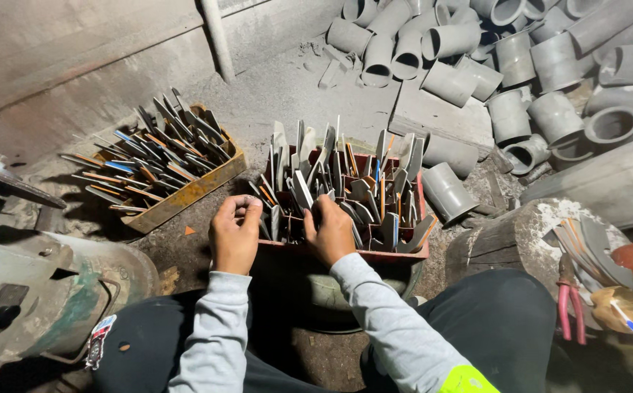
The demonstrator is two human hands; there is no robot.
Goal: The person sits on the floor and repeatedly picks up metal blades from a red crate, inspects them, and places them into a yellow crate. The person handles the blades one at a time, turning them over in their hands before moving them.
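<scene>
A red crate in front of me is packed with several upright grey metal blades. My left hand rests at the crate's near left corner, fingers curled around the tip of one blade. My right hand reaches into the crate's front row, fingers closed on another blade. Both arms wear grey sleeves; my dark trousers frame the bottom of the view.
A yellow-brown tray of flat blades lies at the left. A grinder machine stands at the near left. Grey pipe fittings are heaped at the back right. A wooden block with blades and red pliers sits at the right.
</scene>
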